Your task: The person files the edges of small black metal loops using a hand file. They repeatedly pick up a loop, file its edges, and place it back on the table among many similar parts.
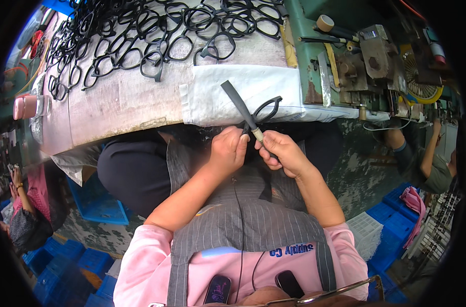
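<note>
My left hand (227, 147) is closed with thumb and fingers pinched on a black eyeglass frame (277, 106), whose rim sticks out over the table's front edge. In my right hand (284, 152) is a flat dark file (237, 102), gripped at its pale, wrapped handle end. The blade slants up and to the left, crossing over the frame close to my left fingers. From this view I cannot tell whether blade and frame touch. Part of the frame is hidden behind the file and my fingers.
A white cloth (246, 84) covers the table edge ahead. Many black eyeglass frames (156, 36) lie heaped beyond it. At right stand a metal bench machine (379, 59) and a yellow-rimmed fan (420, 71). A pink container (25, 107) sits at left. Co-workers are at both sides; blue crates (392, 225) stand behind.
</note>
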Available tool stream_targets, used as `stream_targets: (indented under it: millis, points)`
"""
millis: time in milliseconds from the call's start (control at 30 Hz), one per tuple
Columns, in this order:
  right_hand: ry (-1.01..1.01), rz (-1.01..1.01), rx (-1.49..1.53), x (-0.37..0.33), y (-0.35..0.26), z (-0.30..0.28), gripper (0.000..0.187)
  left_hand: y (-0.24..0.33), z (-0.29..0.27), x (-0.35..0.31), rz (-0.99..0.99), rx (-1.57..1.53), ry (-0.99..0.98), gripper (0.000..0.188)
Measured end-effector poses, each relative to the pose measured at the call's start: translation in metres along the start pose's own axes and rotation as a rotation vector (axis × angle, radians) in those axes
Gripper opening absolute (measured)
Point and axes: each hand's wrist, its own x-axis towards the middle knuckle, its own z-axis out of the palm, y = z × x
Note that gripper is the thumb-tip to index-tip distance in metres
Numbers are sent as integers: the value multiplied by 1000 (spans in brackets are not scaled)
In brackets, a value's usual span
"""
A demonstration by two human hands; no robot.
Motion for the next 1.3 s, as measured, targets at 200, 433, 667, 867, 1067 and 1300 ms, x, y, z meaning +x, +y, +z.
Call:
stream_targets:
  millis: [200, 433, 667, 867, 1067, 1300]
  points:
    - [-183, 116, 330, 0, -3, -7, 30, -4, 2, -1, 42, -6, 20, 6]
    - [123, -337, -491, 2, 5, 4, 24, -3, 2, -1, 22, -18, 10, 8]
    - [335, -563, -1136, -3, 7, 17, 11, -2, 0, -1, -20, -26, -17, 12]
    - [409, -622, -1189, 2, 1, 26, 12, -2, -1, 1, 10, -12, -5, 12]
    - [411, -563, -1211, -8, 4, 29, 12, -1, -2, 3, 0, -18, -14, 12]
    - [425, -564, -1190, -3, 4, 28, 13, 2, -1, 3, -6, -34, -22, 14]
